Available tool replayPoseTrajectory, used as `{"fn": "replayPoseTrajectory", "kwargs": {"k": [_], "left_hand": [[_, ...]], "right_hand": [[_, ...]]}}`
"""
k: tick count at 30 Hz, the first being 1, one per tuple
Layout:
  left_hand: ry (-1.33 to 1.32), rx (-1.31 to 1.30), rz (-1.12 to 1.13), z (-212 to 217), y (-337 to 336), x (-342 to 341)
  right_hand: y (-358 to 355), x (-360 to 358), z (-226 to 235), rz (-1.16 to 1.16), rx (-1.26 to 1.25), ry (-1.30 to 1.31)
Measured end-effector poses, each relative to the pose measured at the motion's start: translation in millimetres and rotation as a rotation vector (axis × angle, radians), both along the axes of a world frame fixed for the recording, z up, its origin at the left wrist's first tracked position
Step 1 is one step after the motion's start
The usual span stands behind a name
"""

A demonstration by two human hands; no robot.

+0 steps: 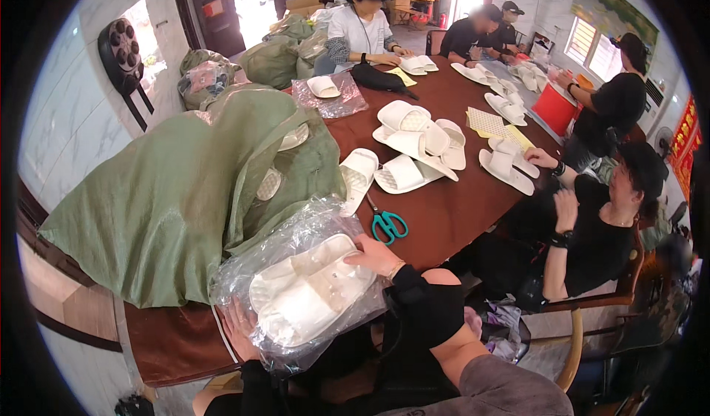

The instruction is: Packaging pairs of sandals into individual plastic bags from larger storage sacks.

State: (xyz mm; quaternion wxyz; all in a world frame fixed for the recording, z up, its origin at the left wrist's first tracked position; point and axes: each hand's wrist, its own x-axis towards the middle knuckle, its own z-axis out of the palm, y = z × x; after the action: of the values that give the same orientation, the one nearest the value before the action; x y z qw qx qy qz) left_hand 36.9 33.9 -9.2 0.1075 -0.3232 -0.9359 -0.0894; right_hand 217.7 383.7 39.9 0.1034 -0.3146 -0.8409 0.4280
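A clear plastic bag [296,238] holding a pair of white slippers [307,290] lies at the near edge of the brown table [444,209]. My left hand [238,327] is under the bag's lower left side, gripping the plastic. My right hand [376,257] rests on top of the bag at its right end, fingers pressing on the slippers. Teal-handled scissors [388,225] lie on the table just beyond my right hand.
A large green sack [177,187] with slippers inside fills the table's left. Loose white slippers [410,150] lie mid-table. Several people sit around the far and right sides; one in black [592,224] is close on my right. More sacks stand by the doorway.
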Motion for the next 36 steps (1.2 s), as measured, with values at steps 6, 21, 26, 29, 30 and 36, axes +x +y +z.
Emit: {"fn": "replayPoseTrajectory", "kwargs": {"k": [6, 21, 26, 29, 30, 36], "left_hand": [[0.02, 0.04, -0.025, 4.9, -11.2, -2.2], [0.051, 0.165, -0.101, 7.7, -8.6, 1.1], [0.061, 0.055, -0.036, 7.6, 5.1, 6.9], [-0.009, 0.082, -0.071, 9.8, -1.5, 1.6], [-0.044, 0.093, -0.085, 11.6, -5.4, -1.1], [-0.11, 0.185, -0.225, 62.3, 5.4, 3.3]], "right_hand": [[-20.4, -23.6, 21.2, 0.347, -0.445, 0.38], [-36.3, -33.3, 17.5, -0.137, -0.106, 0.466], [-17.7, -29.2, 5.5, -0.128, -0.429, 0.773], [-29.0, -31.6, 3.6, 0.164, -0.62, 0.624], [-33.4, -31.0, 2.9, 0.17, -0.63, 0.618], [-13.2, -36.3, -10.0, -0.001, -0.129, 0.316]]}}
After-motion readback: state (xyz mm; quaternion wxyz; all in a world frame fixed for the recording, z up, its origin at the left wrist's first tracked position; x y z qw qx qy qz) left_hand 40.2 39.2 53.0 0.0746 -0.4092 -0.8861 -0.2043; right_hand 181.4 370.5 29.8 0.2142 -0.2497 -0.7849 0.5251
